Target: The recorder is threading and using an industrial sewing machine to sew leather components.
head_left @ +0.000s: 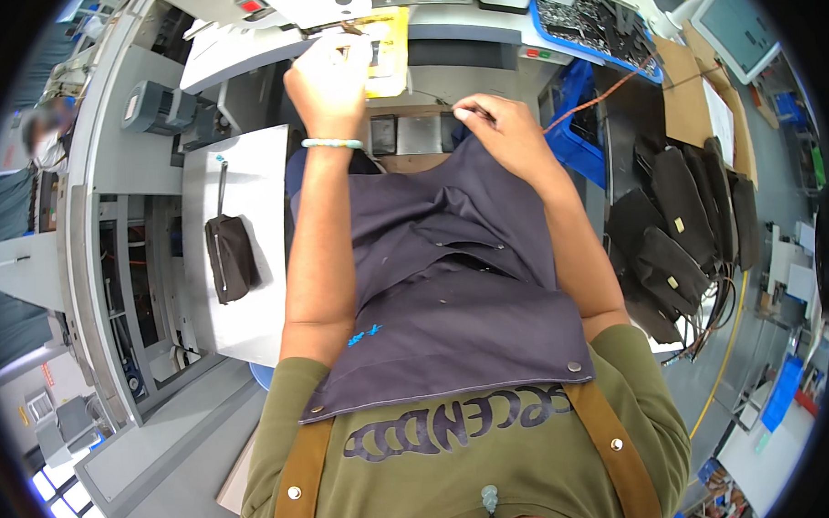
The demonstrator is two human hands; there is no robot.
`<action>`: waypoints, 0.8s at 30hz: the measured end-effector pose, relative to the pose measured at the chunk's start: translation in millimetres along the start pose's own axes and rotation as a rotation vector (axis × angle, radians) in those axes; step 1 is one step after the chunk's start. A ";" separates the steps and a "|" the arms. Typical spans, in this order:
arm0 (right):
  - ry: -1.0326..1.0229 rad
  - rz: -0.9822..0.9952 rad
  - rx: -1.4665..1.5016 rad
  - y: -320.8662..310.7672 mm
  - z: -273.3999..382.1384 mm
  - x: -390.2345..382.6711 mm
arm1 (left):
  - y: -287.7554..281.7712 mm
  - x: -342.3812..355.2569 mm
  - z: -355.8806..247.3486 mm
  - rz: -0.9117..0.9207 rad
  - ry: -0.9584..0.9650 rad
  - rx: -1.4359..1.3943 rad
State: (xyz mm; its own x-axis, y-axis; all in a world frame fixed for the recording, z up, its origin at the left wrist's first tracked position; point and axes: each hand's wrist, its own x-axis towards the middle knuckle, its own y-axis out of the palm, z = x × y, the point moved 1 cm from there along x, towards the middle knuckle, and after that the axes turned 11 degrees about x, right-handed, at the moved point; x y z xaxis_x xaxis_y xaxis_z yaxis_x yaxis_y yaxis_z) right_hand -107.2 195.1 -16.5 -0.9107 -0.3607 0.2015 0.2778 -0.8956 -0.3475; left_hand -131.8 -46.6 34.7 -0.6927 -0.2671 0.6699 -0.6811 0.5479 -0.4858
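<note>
My left hand (330, 75) is raised at the machine's front edge, its fingers curled closed beside a yellow-framed plate (391, 54). A small dark brown piece (347, 27) shows just past its fingertips; what the fingers hold is hidden. Lower and to the right, my right hand (506, 132) is closed in a pinch above my apron (454, 340). A small dark bit shows between thumb and fingers, too small to name. A thin dark cord (432, 97) runs near those fingertips.
A black pouch (232, 256) with a strap lies on a white board (207, 335) at left. A blue tray (598, 33) of small black parts stands far right. Several black pouches (673, 222) are piled at right, near a cardboard box (687, 90) and a blue bin (574, 130).
</note>
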 end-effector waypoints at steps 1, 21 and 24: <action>0.032 0.007 0.007 1.0 1.5 -1.4 | -1.1 1.8 0.6 0.046 -0.108 -0.013; 0.089 0.073 0.007 10.8 -11.1 -18.3 | 1.3 -5.9 -8.3 -0.023 -0.131 -0.008; 0.095 0.086 -0.006 13.3 -8.3 -17.6 | 0.4 -9.0 -10.9 -0.069 -0.111 -0.054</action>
State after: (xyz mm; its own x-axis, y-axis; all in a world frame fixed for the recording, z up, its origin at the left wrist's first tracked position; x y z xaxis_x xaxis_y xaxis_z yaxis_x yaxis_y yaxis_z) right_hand -89.9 191.6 -32.2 -0.9083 -0.4099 0.0831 0.3549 -0.8606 -0.3653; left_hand -123.2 -35.3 34.6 -0.6688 -0.3897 0.6331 -0.7162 0.5662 -0.4080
